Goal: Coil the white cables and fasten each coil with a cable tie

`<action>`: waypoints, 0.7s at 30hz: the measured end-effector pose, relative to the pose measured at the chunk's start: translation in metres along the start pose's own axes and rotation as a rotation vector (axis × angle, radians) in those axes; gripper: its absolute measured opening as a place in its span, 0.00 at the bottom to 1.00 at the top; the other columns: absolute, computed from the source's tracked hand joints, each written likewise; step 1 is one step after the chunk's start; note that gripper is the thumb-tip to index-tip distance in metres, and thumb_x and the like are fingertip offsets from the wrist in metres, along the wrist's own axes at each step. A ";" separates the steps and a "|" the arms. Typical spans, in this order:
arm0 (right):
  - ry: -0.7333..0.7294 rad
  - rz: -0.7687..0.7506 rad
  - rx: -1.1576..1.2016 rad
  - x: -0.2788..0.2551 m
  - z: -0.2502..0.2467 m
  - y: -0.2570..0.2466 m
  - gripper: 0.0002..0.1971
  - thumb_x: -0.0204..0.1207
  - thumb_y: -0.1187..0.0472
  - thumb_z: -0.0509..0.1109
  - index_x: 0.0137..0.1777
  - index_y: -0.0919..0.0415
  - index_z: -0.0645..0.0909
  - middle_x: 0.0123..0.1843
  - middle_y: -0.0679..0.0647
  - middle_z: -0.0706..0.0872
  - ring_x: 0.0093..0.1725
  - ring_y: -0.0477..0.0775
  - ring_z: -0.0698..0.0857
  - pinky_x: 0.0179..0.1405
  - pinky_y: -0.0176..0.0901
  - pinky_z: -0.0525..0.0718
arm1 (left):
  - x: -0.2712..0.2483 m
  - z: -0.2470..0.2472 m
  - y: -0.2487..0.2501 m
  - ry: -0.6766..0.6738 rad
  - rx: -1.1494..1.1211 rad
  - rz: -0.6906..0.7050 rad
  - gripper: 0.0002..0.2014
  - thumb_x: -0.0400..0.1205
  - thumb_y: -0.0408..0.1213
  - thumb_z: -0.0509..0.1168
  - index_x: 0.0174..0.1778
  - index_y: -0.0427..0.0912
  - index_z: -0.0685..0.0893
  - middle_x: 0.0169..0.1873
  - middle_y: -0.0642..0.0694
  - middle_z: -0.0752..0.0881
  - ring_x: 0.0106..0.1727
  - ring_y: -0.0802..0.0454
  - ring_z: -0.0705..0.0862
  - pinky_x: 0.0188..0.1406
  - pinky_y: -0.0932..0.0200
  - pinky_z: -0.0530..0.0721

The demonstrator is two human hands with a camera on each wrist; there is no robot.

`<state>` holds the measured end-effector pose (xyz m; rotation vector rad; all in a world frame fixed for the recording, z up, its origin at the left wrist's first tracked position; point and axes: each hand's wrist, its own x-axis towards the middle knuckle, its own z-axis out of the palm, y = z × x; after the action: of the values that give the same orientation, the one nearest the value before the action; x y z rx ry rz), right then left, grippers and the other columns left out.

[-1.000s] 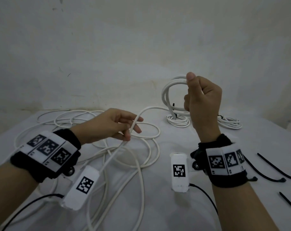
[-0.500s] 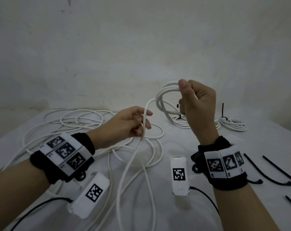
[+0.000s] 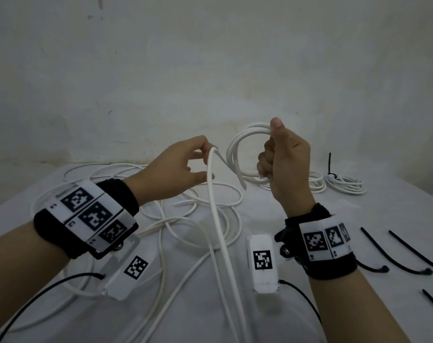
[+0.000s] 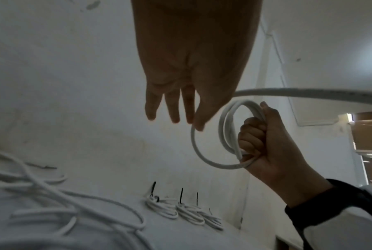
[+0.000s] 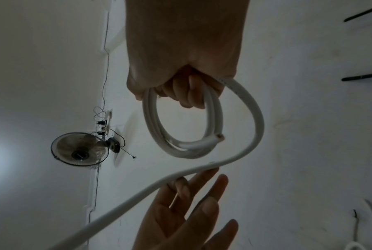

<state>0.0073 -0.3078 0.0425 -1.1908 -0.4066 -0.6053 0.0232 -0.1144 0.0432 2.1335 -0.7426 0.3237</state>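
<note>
My right hand [image 3: 284, 167] is fisted round a small upright coil of white cable [image 3: 237, 144], thumb on top. The coil [image 5: 180, 135] has about three turns, and its cut end [image 5: 220, 136] sticks out below. Just left of the coil, my left hand [image 3: 185, 167] holds the free strand [image 3: 217, 219] between thumb and index fingertip, other fingers straight. The strand bends sharply over that fingertip and drops to the table. In the left wrist view the strand [image 4: 193, 140] curves from my thumb into the coil [image 4: 227, 135].
Loose white cables [image 3: 106, 177] sprawl over the left and middle of the white table [image 3: 383, 219]. Tied coils [image 3: 344, 184] lie at the back right by the wall. Several black cable ties [image 3: 376, 251] lie at the right. A fan [image 5: 80, 148] hangs on a wall.
My left hand has risen and moved right, bringing the strand close beside the coil. The right hand has kept its grip and lowered the coil slightly.
</note>
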 end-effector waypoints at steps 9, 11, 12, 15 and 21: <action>0.075 0.080 0.079 0.001 0.003 -0.006 0.30 0.85 0.54 0.60 0.17 0.49 0.66 0.18 0.45 0.57 0.16 0.44 0.54 0.17 0.32 0.56 | -0.007 0.007 -0.006 0.148 -0.294 0.151 0.13 0.78 0.19 0.66 0.36 0.34 0.69 0.39 0.36 0.85 0.47 0.47 0.91 0.48 0.56 0.87; 0.068 0.070 0.055 0.001 0.003 -0.006 0.31 0.85 0.55 0.60 0.16 0.50 0.68 0.18 0.44 0.57 0.16 0.44 0.54 0.18 0.32 0.56 | -0.008 0.005 -0.006 0.177 -0.396 0.123 0.12 0.76 0.19 0.68 0.39 0.35 0.71 0.38 0.37 0.86 0.45 0.43 0.91 0.49 0.51 0.88; 0.060 0.065 0.041 0.000 0.003 -0.005 0.30 0.85 0.55 0.60 0.16 0.50 0.69 0.18 0.44 0.57 0.16 0.44 0.55 0.18 0.32 0.57 | -0.008 0.004 -0.005 0.189 -0.434 0.122 0.11 0.75 0.20 0.69 0.41 0.35 0.74 0.38 0.37 0.86 0.44 0.42 0.91 0.50 0.49 0.88; 0.012 0.054 0.003 -0.003 0.007 -0.002 0.28 0.85 0.56 0.61 0.20 0.50 0.65 0.19 0.44 0.58 0.16 0.44 0.55 0.18 0.31 0.58 | -0.007 0.002 -0.001 0.221 -0.446 0.132 0.11 0.74 0.26 0.71 0.50 0.41 0.84 0.39 0.40 0.88 0.44 0.41 0.90 0.55 0.46 0.87; -0.107 0.105 -0.039 -0.012 0.019 -0.003 0.27 0.85 0.55 0.60 0.20 0.49 0.66 0.22 0.50 0.56 0.18 0.46 0.55 0.19 0.33 0.57 | -0.003 0.007 0.006 0.338 -0.500 0.148 0.08 0.73 0.38 0.71 0.46 0.41 0.90 0.39 0.45 0.90 0.39 0.40 0.84 0.46 0.53 0.88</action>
<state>-0.0030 -0.2877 0.0440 -1.2777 -0.4211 -0.4620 0.0165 -0.1219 0.0410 1.5103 -0.6961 0.5038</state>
